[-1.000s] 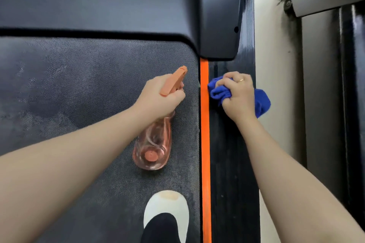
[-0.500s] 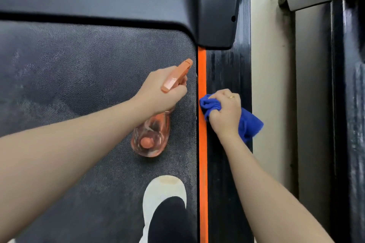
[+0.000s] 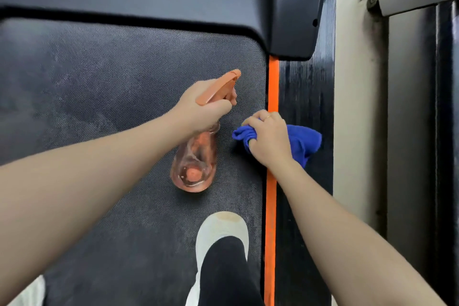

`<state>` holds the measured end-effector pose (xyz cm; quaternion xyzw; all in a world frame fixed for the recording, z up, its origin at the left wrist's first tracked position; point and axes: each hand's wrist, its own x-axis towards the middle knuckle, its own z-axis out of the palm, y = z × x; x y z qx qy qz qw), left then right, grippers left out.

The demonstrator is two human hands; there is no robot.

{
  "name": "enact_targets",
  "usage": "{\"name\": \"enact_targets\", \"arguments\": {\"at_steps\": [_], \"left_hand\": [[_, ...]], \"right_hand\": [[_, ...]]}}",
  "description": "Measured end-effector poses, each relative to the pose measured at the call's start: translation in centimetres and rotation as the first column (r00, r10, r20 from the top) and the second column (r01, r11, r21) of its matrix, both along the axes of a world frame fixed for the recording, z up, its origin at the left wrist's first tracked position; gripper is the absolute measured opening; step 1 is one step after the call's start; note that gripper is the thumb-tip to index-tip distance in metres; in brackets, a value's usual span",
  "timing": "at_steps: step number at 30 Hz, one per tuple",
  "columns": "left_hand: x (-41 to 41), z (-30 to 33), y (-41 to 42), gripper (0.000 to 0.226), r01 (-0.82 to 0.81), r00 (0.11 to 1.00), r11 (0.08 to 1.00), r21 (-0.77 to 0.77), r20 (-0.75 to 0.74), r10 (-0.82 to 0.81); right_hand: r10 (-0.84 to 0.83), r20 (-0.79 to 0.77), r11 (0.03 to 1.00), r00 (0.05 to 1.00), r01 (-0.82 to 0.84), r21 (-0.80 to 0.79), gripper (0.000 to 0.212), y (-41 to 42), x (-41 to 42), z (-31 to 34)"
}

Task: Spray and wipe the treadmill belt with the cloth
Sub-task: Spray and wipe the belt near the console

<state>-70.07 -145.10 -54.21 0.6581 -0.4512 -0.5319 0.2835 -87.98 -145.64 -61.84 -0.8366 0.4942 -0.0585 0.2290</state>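
The dark textured treadmill belt (image 3: 104,97) fills the left and middle, with pale smeared patches on it. My left hand (image 3: 201,107) grips a clear pink spray bottle (image 3: 196,161) with an orange trigger head, held above the belt with its nozzle pointing up and right. My right hand (image 3: 269,139) is bunched around a blue cloth (image 3: 304,141), pressing it down across the orange stripe (image 3: 272,206) at the belt's right edge. Part of the cloth lies on the black side rail (image 3: 305,87).
A black motor cover (image 3: 293,7) spans the top and overhangs the rail. My foot in a white shoe (image 3: 221,226) stands on the belt below the bottle. A cream floor strip (image 3: 357,107) and another dark machine (image 3: 422,131) lie to the right.
My right hand has dragged the blue cloth down the side rail and leftward onto the orange stripe and belt edge. The left hand still holds the bottle in much the same spot.
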Motion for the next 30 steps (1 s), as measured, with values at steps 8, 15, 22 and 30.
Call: {"name": "enact_targets", "arguments": {"at_steps": [8,15,22,30], "left_hand": [[4.9,-0.6,2.1,0.037,0.007,0.999,0.998,0.067,0.032,-0.009],[7.7,-0.1,3.6,0.038,-0.135,0.990,0.991,0.013,0.049,0.134],[7.8,-0.2,4.0,0.031,-0.157,0.986,0.987,0.019,0.064,0.156],[11.4,1.0,6.3,0.038,0.093,0.984,0.995,-0.027,0.158,-0.087]], "right_hand": [[-0.230,-0.170,0.965,0.958,0.247,0.084,0.041,0.4,6.7,0.3],[0.159,-0.145,0.987,0.976,-0.152,0.059,0.039,1.6,7.9,0.0],[-0.191,-0.274,0.980,0.943,0.197,-0.006,0.035,0.8,7.9,0.3],[0.195,-0.314,0.981,0.929,-0.186,0.056,0.031,1.9,10.0,1.1]]}}
